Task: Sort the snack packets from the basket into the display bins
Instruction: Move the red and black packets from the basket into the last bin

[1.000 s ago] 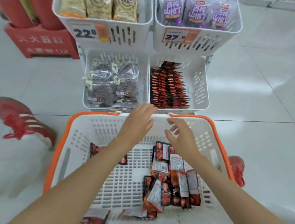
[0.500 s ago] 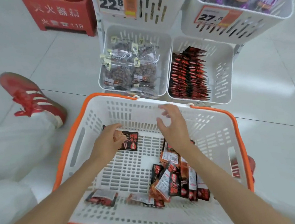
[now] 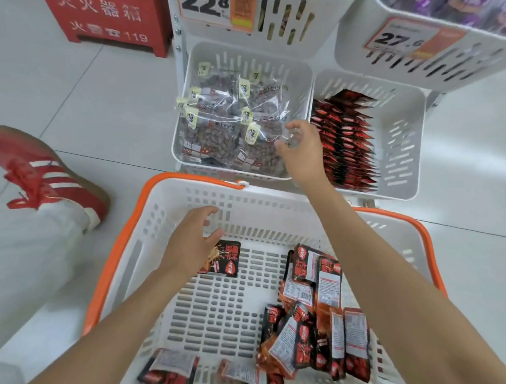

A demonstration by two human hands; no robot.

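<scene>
Right hand (image 3: 301, 148) has risen over bins, grip hidden; left hand (image 3: 194, 245) covers packet (image 3: 225, 259).

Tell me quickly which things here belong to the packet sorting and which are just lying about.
Job: orange-rimmed basket; red-black packets in it; single packet under the left hand; lower right bin with matching packets; right hand.

Lying about: red fire-equipment box; red shoe; clear-bag bin; price tags.

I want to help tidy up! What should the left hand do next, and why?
Probably close the left hand on the black-and-red packet lying flat just under its open fingers, then lift it. That packet matches the ones standing in the lower right bin.
</scene>
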